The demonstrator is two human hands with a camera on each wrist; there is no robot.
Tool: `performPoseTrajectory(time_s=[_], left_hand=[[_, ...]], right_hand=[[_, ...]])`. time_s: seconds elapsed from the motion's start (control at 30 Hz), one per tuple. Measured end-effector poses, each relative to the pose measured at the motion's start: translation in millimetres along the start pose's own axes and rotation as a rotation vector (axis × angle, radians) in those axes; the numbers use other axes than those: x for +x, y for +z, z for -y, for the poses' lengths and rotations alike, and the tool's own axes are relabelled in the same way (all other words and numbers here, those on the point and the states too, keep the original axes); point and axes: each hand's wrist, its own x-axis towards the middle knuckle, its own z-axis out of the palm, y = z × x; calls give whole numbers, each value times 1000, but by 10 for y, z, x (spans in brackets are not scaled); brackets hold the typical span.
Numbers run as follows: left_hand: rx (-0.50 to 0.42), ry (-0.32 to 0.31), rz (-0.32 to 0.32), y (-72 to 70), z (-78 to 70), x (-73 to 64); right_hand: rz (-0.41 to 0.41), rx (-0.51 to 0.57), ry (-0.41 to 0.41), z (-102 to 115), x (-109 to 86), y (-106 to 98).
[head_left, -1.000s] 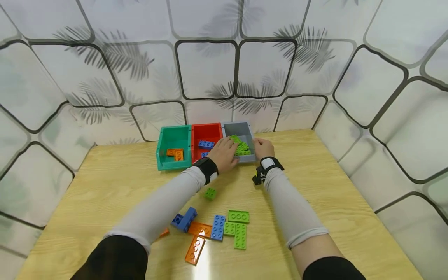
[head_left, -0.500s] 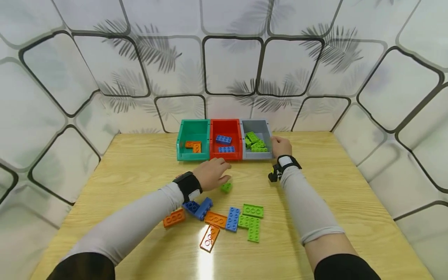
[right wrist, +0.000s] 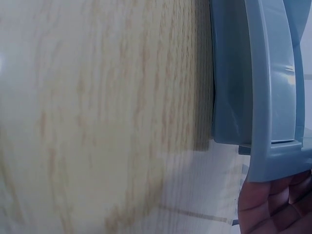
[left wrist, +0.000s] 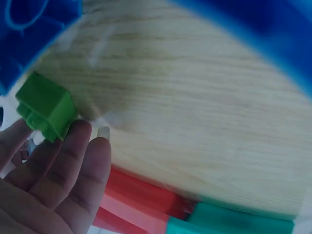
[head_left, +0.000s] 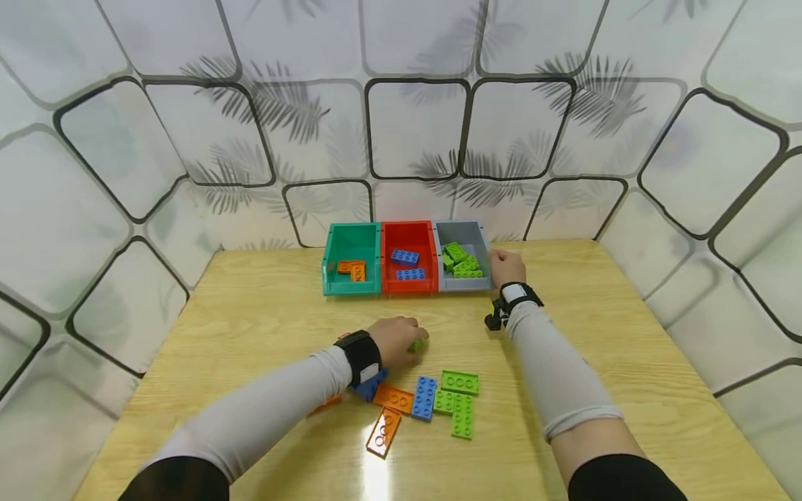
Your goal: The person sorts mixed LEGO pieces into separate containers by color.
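In the head view my left hand (head_left: 396, 341) is low over the table, with a small green toy brick (head_left: 416, 345) between its fingers and thumb. The left wrist view shows the fingertips against this green brick (left wrist: 46, 105); the thumb is hidden there. At the back, my right hand (head_left: 507, 267) holds the right side of the grey bin (head_left: 466, 284). In the right wrist view its fingers (right wrist: 256, 202) curl under the rim of the grey bin (right wrist: 263, 97). Several green bricks (head_left: 460, 261) lie in that bin.
A red bin (head_left: 410, 286) with blue bricks (head_left: 405, 257) and a green bin (head_left: 351, 288) with orange bricks (head_left: 357, 271) adjoin the grey one. Nearer lie a blue brick (head_left: 423, 398), orange bricks (head_left: 383, 432) and flat green bricks (head_left: 462, 416). A patterned wall (head_left: 413, 125) stands behind.
My left hand has come back from over the bins, down to the small green brick, and now pinches it. The right hand has stayed at the grey bin. The head view has shifted.
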Motion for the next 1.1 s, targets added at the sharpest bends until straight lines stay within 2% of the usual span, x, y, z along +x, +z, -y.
performPoseTrajectory(time_s=[0.17,0.43,0.63,0.8,0.9,1.1], left_hand=[[14,24,-9,-3,-17,74],[-15,25,-56,-132,1,168],[-35,33,-34,-202,-8,227],[-51,13,-38,-264,-18,308],[-21,-20,-79,-320,-41,378],[95,-61,-186,-418,-115,574]], right_hand=[[-7,23,-1,-44,33,4],[0,39,-3,-81,62,6],[-4,59,9,-80,62,4],[-15,48,-1,-82,80,5],[-24,51,-12,-71,55,4],[-17,43,-7,-56,16,22]])
